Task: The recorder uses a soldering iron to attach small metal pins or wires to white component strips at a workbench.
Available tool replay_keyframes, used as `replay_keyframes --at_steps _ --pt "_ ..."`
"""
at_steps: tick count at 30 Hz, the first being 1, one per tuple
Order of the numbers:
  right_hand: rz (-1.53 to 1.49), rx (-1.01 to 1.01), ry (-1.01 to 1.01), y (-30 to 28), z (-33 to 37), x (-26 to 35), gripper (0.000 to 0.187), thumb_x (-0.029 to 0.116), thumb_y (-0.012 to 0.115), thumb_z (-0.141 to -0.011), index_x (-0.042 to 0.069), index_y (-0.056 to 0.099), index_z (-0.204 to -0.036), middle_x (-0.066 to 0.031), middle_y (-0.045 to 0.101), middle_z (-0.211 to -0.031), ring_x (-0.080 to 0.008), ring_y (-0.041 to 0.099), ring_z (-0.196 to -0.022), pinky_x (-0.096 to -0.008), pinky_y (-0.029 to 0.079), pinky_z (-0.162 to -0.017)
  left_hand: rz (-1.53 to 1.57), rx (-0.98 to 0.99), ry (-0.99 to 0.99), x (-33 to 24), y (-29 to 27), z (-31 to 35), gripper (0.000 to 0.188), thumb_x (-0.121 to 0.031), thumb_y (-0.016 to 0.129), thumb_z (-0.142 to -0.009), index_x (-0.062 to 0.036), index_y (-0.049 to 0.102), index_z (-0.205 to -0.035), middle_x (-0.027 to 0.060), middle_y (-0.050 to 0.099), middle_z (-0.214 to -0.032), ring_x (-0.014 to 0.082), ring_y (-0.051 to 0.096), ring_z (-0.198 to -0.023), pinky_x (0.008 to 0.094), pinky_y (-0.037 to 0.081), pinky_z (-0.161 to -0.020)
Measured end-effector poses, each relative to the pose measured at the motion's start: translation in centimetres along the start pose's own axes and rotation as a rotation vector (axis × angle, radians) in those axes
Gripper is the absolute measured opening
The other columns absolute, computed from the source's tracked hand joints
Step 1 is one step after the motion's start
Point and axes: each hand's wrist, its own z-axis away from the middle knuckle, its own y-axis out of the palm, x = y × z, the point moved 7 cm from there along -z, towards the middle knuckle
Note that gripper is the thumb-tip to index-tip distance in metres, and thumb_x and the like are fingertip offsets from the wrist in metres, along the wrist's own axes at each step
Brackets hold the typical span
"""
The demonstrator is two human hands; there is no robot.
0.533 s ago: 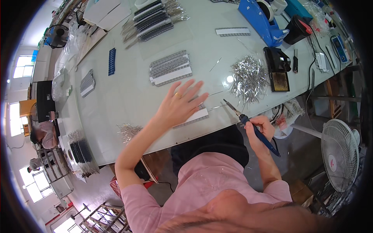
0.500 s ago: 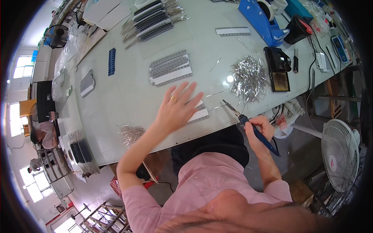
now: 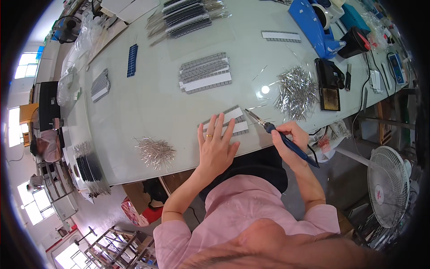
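My left hand (image 3: 217, 150) lies with its fingers spread on grey gridded strips with white bands (image 3: 238, 120) near the table's front edge. The fingers cover the strips' left part. In my right hand (image 3: 292, 134) is a soldering iron (image 3: 254, 115) with a dark blue handle, held like a pen. Its tip points left, just off the strips' right end. A thin metal wire (image 3: 257, 107) lies close to the tip. Beyond the hands sits a stack of similar grey strips (image 3: 206, 74). To the right is a heap of short silvery wires (image 3: 295, 94).
Another wire heap (image 3: 156, 152) lies left of my left hand. At the right stand a black iron stand (image 3: 330, 99), a blue tape dispenser (image 3: 309, 27) and a black cup (image 3: 354, 42). Bundled dark strips (image 3: 188, 20) lie at the back. A white fan (image 3: 389, 186) stands beside the table.
My left hand has come down from above the table onto the grey strips. The soldering iron has moved slightly left, closer to their right end. The whole view has shifted a little.
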Motion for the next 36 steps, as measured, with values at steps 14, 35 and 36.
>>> replay_keyframes --at_steps 14,35,36 --pt "0.000 0.024 0.029 -0.1 -0.4 0.4 0.014 0.007 0.076 -0.082 0.000 0.064 -0.084 -0.0062 0.066 -0.071 -0.0106 0.063 -0.063 -0.0245 0.050 -0.060 0.033 0.009 0.033 0.6 -0.1 -0.5 0.061 -0.028 0.064 -0.090 -0.0125 0.045 -0.146 0.0162 0.034 -0.155 0.0339 0.030 -0.144 0.0628 0.014 -0.113" --pt "0.052 0.082 0.005 0.3 -0.9 1.0 0.014 0.006 0.076 -0.080 0.001 0.064 -0.084 -0.0070 0.066 -0.071 -0.0133 0.064 -0.062 -0.0247 0.049 -0.055 0.052 0.009 0.062 0.7 -0.3 -0.9 0.061 -0.029 0.064 -0.090 -0.0130 0.046 -0.146 0.0162 0.035 -0.155 0.0336 0.031 -0.144 0.0617 0.010 -0.114" --pt "0.091 0.101 -0.056 0.6 -0.9 1.4 0.014 0.005 0.076 -0.079 0.001 0.064 -0.083 -0.0074 0.065 -0.071 -0.0153 0.064 -0.060 -0.0255 0.049 -0.055 0.051 0.007 0.056 0.8 -0.3 -0.8 0.061 -0.029 0.064 -0.090 -0.0130 0.046 -0.146 0.0162 0.035 -0.155 0.0336 0.031 -0.144 0.0617 0.010 -0.114"
